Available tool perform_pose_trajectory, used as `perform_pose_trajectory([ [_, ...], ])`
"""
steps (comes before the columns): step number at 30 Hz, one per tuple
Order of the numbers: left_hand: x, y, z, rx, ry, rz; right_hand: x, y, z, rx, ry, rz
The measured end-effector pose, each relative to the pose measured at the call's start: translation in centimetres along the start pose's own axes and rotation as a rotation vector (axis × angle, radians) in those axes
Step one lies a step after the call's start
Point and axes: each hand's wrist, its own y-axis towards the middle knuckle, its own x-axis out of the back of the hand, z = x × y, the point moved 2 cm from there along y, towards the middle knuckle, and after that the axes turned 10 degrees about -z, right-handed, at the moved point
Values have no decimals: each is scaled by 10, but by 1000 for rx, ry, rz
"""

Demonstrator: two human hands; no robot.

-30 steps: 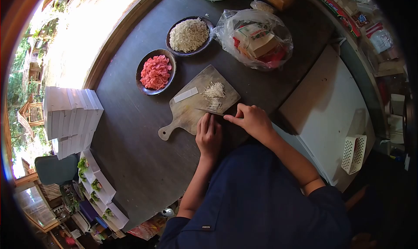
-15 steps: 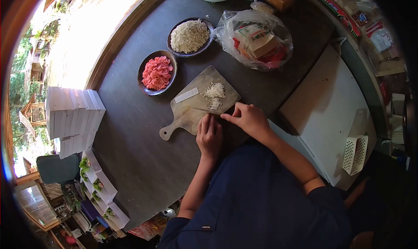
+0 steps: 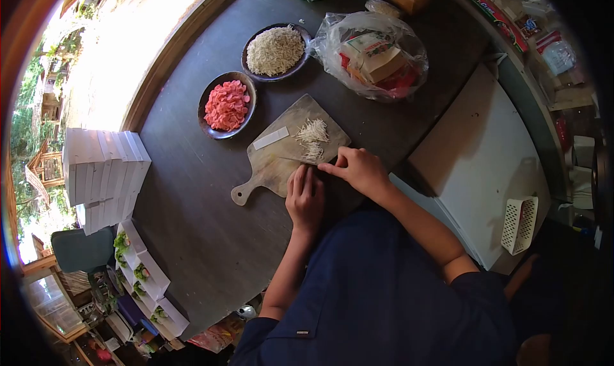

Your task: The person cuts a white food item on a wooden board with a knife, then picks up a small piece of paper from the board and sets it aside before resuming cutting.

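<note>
A wooden cutting board with a handle lies in front of me. On it sit a pile of thin pale shreds and a flat white rectangular piece. My right hand is closed at the board's near edge, gripping a knife whose thin blade points left across the wood. Curled fingers of my left hand press down just below the blade; whatever lies under them is hidden. Beyond the board stand a dark bowl of pink slices and another of pale shreds.
A clear plastic bag with packages stands behind the board. White boxes are stacked on the left, with open boxes of greens below them. A white surface with a perforated basket is at right.
The whole view has shifted slightly, so everything sits a little further left and up. Both hands stay at the board's near edge with the knife.
</note>
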Motion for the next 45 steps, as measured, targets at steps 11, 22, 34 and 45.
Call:
perform_pose_trajectory([
  [11,2,1,0,-60,24,10,11,-10,3,8,-43,-18],
  [22,2,2,0,-16,-5,-7,11,-15,-1,63,-56,-95],
  [34,3,2,-1,-5,-6,-16,2,-5,-1,31,-47,-26],
  [45,3,4,-3,7,2,-18,7,-9,-1,60,23,-85],
])
